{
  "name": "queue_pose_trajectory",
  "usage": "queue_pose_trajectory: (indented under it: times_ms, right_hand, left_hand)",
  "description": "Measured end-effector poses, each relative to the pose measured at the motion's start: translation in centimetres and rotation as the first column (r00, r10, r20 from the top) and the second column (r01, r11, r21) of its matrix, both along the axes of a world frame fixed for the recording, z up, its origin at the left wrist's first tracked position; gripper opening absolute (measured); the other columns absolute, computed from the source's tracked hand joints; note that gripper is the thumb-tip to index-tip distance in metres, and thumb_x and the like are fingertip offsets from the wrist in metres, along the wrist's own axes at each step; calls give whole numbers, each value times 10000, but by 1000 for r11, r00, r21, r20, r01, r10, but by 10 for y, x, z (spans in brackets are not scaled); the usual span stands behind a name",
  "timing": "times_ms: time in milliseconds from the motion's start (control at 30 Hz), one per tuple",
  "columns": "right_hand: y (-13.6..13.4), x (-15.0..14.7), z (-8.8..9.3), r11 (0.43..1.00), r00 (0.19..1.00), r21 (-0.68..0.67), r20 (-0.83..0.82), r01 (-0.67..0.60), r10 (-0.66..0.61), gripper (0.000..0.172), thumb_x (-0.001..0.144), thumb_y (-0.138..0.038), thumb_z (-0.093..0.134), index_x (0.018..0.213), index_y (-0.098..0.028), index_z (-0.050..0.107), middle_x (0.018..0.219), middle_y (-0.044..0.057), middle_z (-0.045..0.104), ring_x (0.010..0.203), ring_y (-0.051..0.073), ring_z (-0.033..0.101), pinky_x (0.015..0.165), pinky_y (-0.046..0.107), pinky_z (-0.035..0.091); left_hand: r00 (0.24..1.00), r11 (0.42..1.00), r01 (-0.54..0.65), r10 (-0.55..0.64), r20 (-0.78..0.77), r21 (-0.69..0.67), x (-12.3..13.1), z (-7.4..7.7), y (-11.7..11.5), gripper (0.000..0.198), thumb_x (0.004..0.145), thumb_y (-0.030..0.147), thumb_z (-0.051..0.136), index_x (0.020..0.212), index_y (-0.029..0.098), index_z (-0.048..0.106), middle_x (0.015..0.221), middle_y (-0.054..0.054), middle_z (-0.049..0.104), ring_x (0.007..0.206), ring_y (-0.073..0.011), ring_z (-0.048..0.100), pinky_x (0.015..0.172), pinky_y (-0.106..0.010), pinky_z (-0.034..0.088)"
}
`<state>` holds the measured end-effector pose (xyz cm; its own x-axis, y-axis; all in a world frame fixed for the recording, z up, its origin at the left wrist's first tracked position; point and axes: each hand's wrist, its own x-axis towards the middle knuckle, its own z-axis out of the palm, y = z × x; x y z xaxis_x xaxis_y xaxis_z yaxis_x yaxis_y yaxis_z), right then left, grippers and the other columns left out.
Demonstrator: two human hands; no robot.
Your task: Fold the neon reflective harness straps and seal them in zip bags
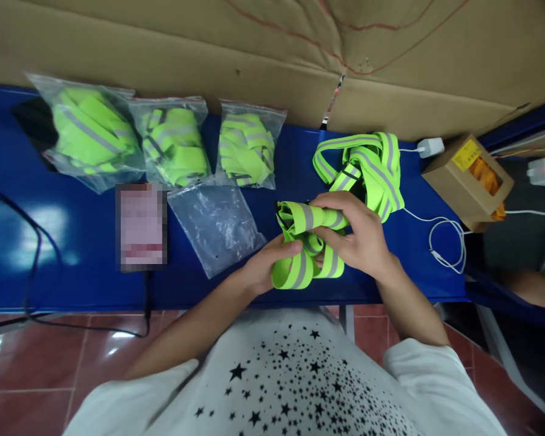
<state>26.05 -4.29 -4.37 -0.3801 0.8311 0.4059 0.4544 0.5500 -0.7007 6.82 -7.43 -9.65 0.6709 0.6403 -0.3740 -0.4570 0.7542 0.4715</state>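
Observation:
Both of my hands hold a neon-yellow reflective strap [302,269] with a grey stripe, gathered in loops above the table's front part. My left hand [266,263] is closed on its lower left loops, the thumb on top and the other fingers partly hidden. From the upper right, my right hand [356,233] pinches a bunched section between thumb and fingers. Just beyond lies a second pile of the same reflective strap [376,166], with a dark buckle. A flat clear plastic bag [215,224] rests left of my left hand.
Three zip bags of folded straps, including the nearest bag [247,148], line the back of the blue table [86,290]. A pixelated device [140,227], an open carton [463,181] and a white cable [463,242] lie around. Another person's arm [533,287] shows at far right.

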Motion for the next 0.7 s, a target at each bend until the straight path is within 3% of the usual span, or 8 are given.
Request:
queue_pose_trajectory:
  times_ms: [100,267,367,467,533,600,700]
  right_hand:
    - [-4,0,0,1000,1000,9,-4,-6,7,321,929,-175,672,1230,-275,619,1178,54,720,1127,242,691,973,428,584]
    - [-12,-1,16,975,974,-185,-161,126,-157,440,819,-271,840,1192,-270,606,1082,25,703,949,203,699,807,338,609]
    - [-12,-4,22,964,968,-248,-203,97,-150,456,812,-282,848,1190,-268,595,1058,17,693,911,194,692,788,334,605]
    - [-11,-7,24,975,983,-206,-149,77,-109,433,826,-242,830,1192,-266,600,1070,19,701,922,193,692,817,339,609]
    - [-12,-7,24,989,994,-138,-85,60,-72,393,851,-207,797,1191,-256,605,1102,27,707,968,191,697,858,331,610]
    - [-14,-5,26,995,999,-89,-23,40,-42,367,881,-184,758,1208,-243,601,1131,44,708,1011,193,699,884,328,611]
    - [-19,-5,25,998,999,-58,33,20,-18,372,913,-170,713,1253,-241,581,1149,67,711,1045,207,703,889,348,620]
  left_hand:
    - [999,1000,-1,2,-33,6,-2,2,3,567,662,472,912,1126,203,728,1047,-88,794,963,-286,760,821,-356,596]
    - [987,993,28,-10,-162,111,-15,15,11,685,610,245,945,1247,229,692,1180,-68,764,1114,-271,713,891,-321,570]
    - [987,990,57,-37,-154,132,-8,22,11,607,599,174,922,1171,214,723,1036,-42,780,1012,-248,728,827,-310,568]
    - [994,997,70,-67,-90,34,6,20,8,350,646,175,857,982,178,757,836,-28,756,802,-209,717,725,-311,558]
    - [990,1000,30,-29,-135,1,11,17,6,215,645,140,822,842,163,742,783,-12,725,727,-162,671,690,-282,533]
    - [975,999,-9,20,-221,51,10,15,7,177,633,131,826,770,158,717,758,3,696,705,-135,627,683,-262,508]
    - [930,982,-18,85,-357,188,1,15,9,249,655,199,865,865,175,733,808,5,705,759,-146,624,731,-277,509]
